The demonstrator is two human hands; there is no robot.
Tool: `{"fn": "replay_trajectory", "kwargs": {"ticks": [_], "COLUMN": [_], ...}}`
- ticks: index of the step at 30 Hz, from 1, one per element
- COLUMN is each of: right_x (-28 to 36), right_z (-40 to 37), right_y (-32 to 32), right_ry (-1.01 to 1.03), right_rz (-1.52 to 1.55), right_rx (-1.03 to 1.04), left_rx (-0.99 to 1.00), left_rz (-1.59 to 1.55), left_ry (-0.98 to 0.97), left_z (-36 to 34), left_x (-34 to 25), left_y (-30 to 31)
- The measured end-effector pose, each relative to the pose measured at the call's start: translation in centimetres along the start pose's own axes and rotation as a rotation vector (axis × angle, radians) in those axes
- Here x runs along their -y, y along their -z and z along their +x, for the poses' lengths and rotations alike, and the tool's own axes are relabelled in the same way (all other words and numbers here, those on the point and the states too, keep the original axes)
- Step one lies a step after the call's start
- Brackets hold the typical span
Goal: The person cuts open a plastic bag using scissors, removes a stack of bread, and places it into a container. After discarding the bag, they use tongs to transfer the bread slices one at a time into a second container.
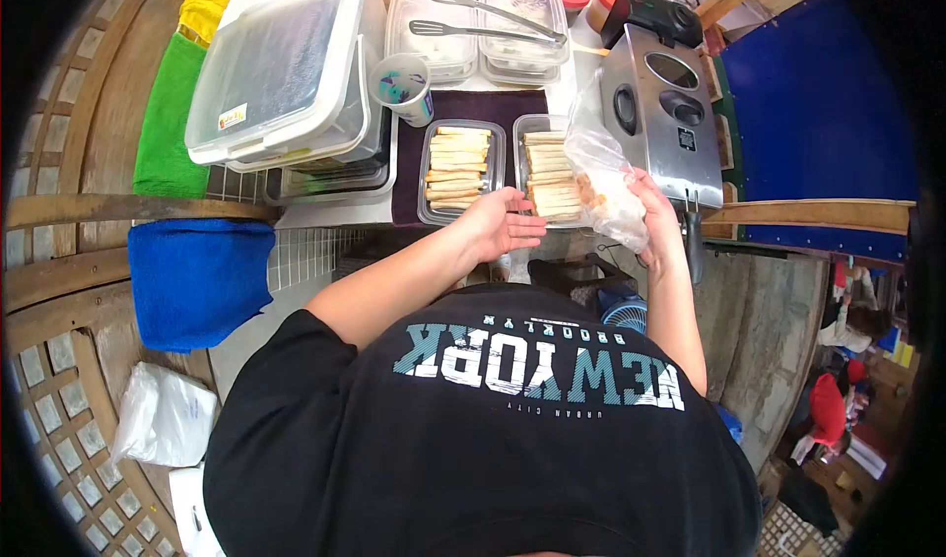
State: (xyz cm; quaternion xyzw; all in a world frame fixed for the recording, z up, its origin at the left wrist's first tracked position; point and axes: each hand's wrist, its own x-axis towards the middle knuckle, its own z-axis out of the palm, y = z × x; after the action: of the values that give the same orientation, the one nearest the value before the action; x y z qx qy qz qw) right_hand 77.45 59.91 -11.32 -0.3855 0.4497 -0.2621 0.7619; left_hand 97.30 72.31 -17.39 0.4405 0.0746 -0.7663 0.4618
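Note:
My right hand [654, 212] grips a clear plastic bag [609, 202] with pale and orange bits in its lower part. The bag hangs over the right edge of a clear plastic tub [521, 153] packed with rolled, stick-shaped pastries [552, 171]. My left hand [503, 226] is open, palm turned up and fingers stretched toward the bag, holding nothing. It is just in front of the gap between that tub and a second tub [427, 168], which also has a stack of rolled pastries [459, 167].
A steel deep fryer [673, 114] stands on the right, its black handle [695, 247] jutting toward me. Behind the tubs are a plastic cup [419, 109], lidded containers [431, 50] and two slotted turners [493, 35]. A large clear bin [276, 74] takes up the left.

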Motion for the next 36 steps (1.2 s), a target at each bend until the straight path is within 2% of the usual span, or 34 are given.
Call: {"fn": "replay_trajectory", "kwargs": {"ticks": [2,6,9,10,11,14,17,20,23,27,29,32,36], "right_x": [0.2,-3.5,-5.4,-5.6,-5.8,-5.5,-5.3,-7.4,-7.0,-7.7,-8.0,-8.5,-9.5], "right_z": [0.6,4.6,6.5,6.9,7.2,6.7,6.6,8.5,7.1,7.0,7.0,7.2,7.7], "right_y": [-0.3,0.5,0.8,1.0,1.2,0.7,0.8,2.5,1.4,1.3,1.5,2.3,2.8], "right_ry": [0.003,-0.044,-0.061,-0.090,-0.073,-0.039,-0.010,-0.068,-0.041,-0.019,-0.027,-0.015,-0.047], "right_rz": [-0.087,-0.298,-0.350,-0.275,-0.253,-0.198,-0.301,-0.217,-0.260,-0.227,-0.207,-0.273,-0.405], "right_rx": [-0.001,-0.029,-0.130,-0.114,-0.091,-0.085,-0.126,-0.058,-0.112,-0.160,-0.143,-0.106,-0.069], "left_rx": [0.064,0.203,0.149,0.032,0.021,-0.009,-0.024,-0.066,-0.149,-0.118,-0.106,-0.050,-0.184], "left_rz": [0.041,0.105,0.148,0.093,0.098,0.037,-0.061,0.074,0.088,-0.022,-0.039,-0.050,0.094], "left_ry": [-0.073,-0.180,-0.270,-0.266,-0.274,-0.265,-0.226,-0.277,-0.245,-0.225,-0.149,-0.163,-0.375], "left_z": [0.4,0.5,4.7,6.1,7.4,6.8,5.4,8.1,7.4,7.3,7.3,7.6,8.6], "left_x": [0.0,-1.1,-0.6,-0.6,-0.6,-1.0,-1.3,-0.4,-0.3,-0.1,-0.5,-0.6,0.1], "left_y": [0.4,-1.6,-1.5,-1.4,-1.1,-2.4,-3.9,-2.6,-3.0,-3.2,-3.4,-3.6,-2.9]}}
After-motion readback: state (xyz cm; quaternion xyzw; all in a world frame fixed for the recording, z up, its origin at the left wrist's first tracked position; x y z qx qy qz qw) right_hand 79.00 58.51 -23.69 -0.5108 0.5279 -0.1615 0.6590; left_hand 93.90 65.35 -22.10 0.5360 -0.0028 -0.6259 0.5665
